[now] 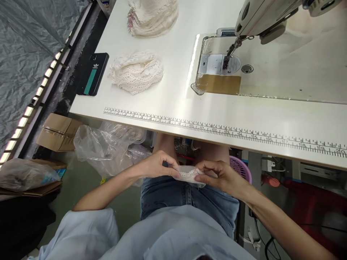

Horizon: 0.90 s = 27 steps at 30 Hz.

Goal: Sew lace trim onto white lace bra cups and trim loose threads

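Note:
Over my lap, just below the table's front edge, a small piece of white lace-trimmed fabric [189, 174] is stretched between both hands. My left hand [162, 165] pinches its left end between thumb and fingers. At the other end, the thumb and fingers of my right hand [217, 175] close on the lace edge. On the table, a bundle of white eyelet lace [137, 72] lies to the left, and a stack of cream fabric pieces [153, 18] with reddish threads on one side lies behind it.
A sewing machine [260, 21] stands at the right of the white table [173, 104], which has a printed ruler [222, 130] along its front. A phone [93, 74] rests at the left edge. Below are a cardboard box [58, 131], clear plastic bags [105, 148] and a purple basket [241, 168].

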### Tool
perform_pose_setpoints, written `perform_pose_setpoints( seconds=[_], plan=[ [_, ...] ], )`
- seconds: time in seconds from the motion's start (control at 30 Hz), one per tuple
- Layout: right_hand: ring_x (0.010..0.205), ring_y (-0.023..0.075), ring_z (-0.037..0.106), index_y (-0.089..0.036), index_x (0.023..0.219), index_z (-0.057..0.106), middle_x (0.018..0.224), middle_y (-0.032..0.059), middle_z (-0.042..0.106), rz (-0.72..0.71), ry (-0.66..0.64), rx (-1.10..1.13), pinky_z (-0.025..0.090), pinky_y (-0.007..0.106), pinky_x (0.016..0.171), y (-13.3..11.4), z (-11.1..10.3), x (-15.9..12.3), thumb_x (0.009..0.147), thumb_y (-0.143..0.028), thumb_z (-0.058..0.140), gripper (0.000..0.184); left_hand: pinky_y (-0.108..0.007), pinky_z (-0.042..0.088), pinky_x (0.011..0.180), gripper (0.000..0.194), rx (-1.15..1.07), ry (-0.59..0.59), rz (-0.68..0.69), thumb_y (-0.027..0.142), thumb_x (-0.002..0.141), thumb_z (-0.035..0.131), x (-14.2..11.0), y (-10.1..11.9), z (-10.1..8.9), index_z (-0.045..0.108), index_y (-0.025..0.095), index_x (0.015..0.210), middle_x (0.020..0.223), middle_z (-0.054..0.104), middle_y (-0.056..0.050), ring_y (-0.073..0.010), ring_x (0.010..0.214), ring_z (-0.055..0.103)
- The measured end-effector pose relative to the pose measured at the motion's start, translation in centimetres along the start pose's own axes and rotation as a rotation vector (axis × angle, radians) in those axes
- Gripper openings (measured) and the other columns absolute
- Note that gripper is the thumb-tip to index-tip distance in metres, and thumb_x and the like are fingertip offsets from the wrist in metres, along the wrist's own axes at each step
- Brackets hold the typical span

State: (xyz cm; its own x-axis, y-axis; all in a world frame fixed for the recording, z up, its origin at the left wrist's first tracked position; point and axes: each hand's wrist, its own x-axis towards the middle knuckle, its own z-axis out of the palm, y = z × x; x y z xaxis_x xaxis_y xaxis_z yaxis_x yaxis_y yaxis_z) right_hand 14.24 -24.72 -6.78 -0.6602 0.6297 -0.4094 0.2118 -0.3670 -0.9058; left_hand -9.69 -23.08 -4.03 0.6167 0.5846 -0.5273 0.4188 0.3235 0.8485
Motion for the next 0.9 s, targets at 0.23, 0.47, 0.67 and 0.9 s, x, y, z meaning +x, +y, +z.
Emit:
perform_pose_setpoints(
  seconds=[0.23, 0.47, 0.67, 0.9],
  plan=[
    [0.076, 0.0153, 0.06, -0.02, 0.086, 0.067, 0.082, 0.0009, 0.067, -0.042, -0.007, -0.045, 0.045, 0.024, 0.067, -0.2, 0.3, -0.1, 0.08, -0.035, 0.064, 0.016, -0.019, 0.04, 0.065, 0.031, 0.156, 0.002, 0.02, 0.042, 0.069, 0.071, 0.2, 0.4, 0.8, 0.072, 0.015, 0.085, 0.077, 0.069, -0.001, -0.0134, 0.074, 0.06],
    [0.077, 0.0156, 0.061, -0.021, 0.088, 0.067, 0.082, 0.0005, 0.068, -0.041, -0.014, -0.089, 0.045, 0.023, 0.066, -0.6, 0.3, -0.5, 0.081, -0.036, 0.063, 0.016, -0.017, 0.036, 0.057, 0.027, 0.145, -0.038, 0.002, 0.038, 0.073, 0.068, 1.0, 0.7, 1.9, 0.072, 0.013, 0.082, 0.068, 0.065, 0.001, -0.0096, 0.064, 0.055],
    [0.082, 0.0198, 0.061, -0.022, 0.089, 0.068, 0.086, 0.0025, 0.068, -0.039, -0.048, -0.13, 0.046, 0.027, 0.071, -0.3, 0.5, -0.3, 0.081, -0.041, 0.062, 0.022, -0.017, 0.032, 0.052, 0.028, 0.169, -0.025, -0.001, 0.04, 0.072, 0.068, 0.8, 0.6, 2.0, 0.071, 0.013, 0.079, 0.062, 0.061, 0.001, -0.0092, 0.06, 0.051],
    [0.077, 0.0181, 0.06, -0.02, 0.083, 0.068, 0.081, 0.0026, 0.067, -0.052, -0.068, -0.111, 0.045, 0.027, 0.068, 0.1, 0.4, -0.4, 0.082, -0.04, 0.061, 0.021, -0.018, 0.026, 0.048, 0.031, 0.169, -0.011, 0.017, 0.042, 0.072, 0.068, 0.7, 0.8, 2.2, 0.07, 0.012, 0.073, 0.055, 0.052, 0.003, -0.0062, 0.053, 0.04]
  ],
)
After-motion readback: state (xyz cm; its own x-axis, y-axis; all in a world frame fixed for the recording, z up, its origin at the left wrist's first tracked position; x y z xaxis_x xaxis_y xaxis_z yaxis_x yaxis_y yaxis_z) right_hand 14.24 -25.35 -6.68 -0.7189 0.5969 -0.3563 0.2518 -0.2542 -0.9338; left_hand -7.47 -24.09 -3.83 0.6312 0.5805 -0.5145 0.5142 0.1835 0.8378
